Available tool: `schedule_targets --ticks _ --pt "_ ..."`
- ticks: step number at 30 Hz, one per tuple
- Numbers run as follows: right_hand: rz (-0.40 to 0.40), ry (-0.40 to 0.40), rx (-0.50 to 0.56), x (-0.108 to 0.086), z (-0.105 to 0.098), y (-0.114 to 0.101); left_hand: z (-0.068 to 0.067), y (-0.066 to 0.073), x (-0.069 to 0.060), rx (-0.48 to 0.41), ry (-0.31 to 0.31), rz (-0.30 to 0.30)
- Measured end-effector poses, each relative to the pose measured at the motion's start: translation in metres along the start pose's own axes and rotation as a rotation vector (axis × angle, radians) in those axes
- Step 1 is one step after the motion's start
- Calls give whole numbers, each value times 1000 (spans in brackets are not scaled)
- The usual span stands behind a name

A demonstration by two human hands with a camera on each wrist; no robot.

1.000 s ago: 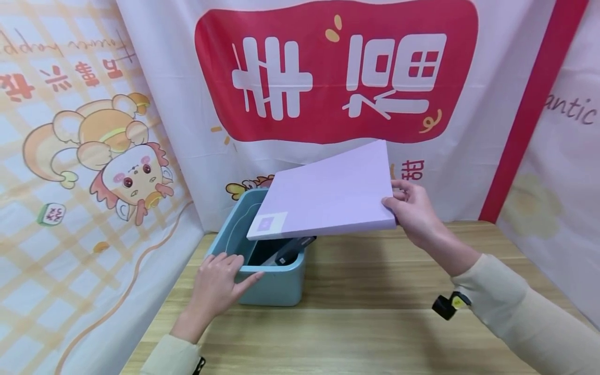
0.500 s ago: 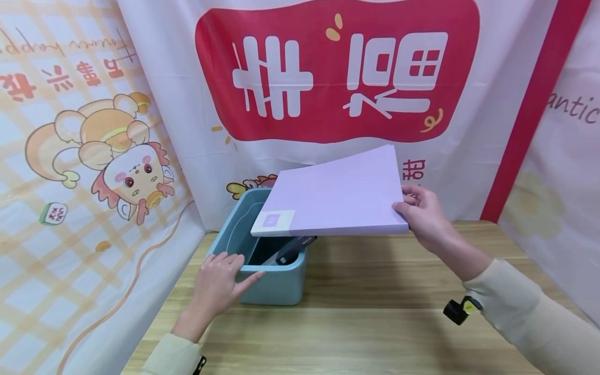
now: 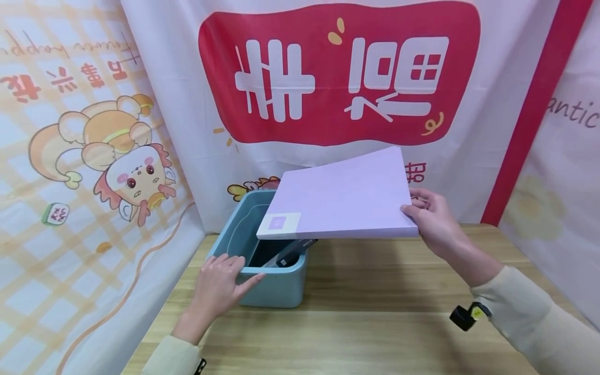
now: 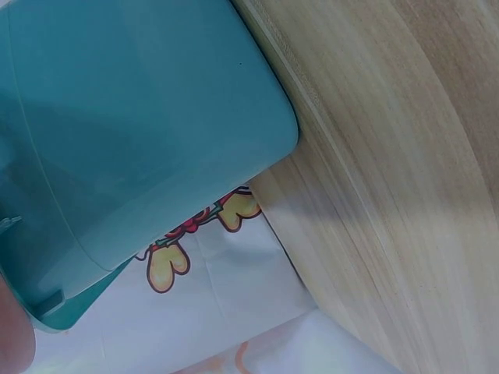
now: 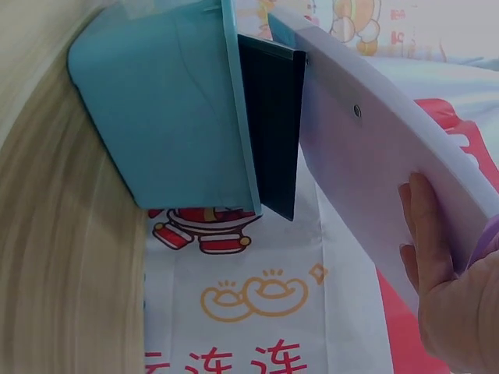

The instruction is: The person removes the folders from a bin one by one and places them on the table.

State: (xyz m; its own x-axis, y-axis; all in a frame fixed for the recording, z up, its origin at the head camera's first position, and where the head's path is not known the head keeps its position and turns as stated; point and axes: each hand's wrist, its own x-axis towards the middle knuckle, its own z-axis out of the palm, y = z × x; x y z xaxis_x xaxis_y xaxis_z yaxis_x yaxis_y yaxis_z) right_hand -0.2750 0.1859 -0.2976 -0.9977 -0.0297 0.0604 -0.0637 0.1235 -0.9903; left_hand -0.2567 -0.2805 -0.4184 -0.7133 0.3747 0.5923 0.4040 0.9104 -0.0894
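Observation:
In the head view my right hand (image 3: 438,221) grips the right edge of a lilac file binder (image 3: 344,195), thumb on top and fingers underneath. The binder is held tilted above the right part of a blue plastic bin (image 3: 276,289), and a white label (image 3: 279,224) marks its near left corner. Rivets show on its underside in the right wrist view. My left hand (image 3: 217,284) holds the bin's near left rim, its fingers over the edge and its thumb along the front. A dark flat object (image 3: 288,253) leans in the bin, partly hidden under the binder.
The bin stands on a wood-grain table (image 3: 365,291) near its left back corner. Printed cloth hangs (image 3: 187,130) close behind it and along both sides. In the right wrist view the dark flat object (image 5: 273,128) sticks out past the bin's rim.
My right hand has moved the binder to the right and slightly levelled it, uncovering a bit more of the bin. The left hand stays on the rim.

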Motion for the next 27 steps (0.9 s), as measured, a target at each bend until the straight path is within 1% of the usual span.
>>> schedule_targets --ticks 4,11,21,27 --pt "9 -1 28 -3 -4 3 0 1 0 -1 -1 3" --pt "-24 15 34 -8 -14 6 -2 2 1 -7 0 4" --pt "-36 18 17 -9 -26 10 -1 1 1 -6 9 5" --pt "-37 18 -4 -10 -30 14 2 0 1 -5 16 10"
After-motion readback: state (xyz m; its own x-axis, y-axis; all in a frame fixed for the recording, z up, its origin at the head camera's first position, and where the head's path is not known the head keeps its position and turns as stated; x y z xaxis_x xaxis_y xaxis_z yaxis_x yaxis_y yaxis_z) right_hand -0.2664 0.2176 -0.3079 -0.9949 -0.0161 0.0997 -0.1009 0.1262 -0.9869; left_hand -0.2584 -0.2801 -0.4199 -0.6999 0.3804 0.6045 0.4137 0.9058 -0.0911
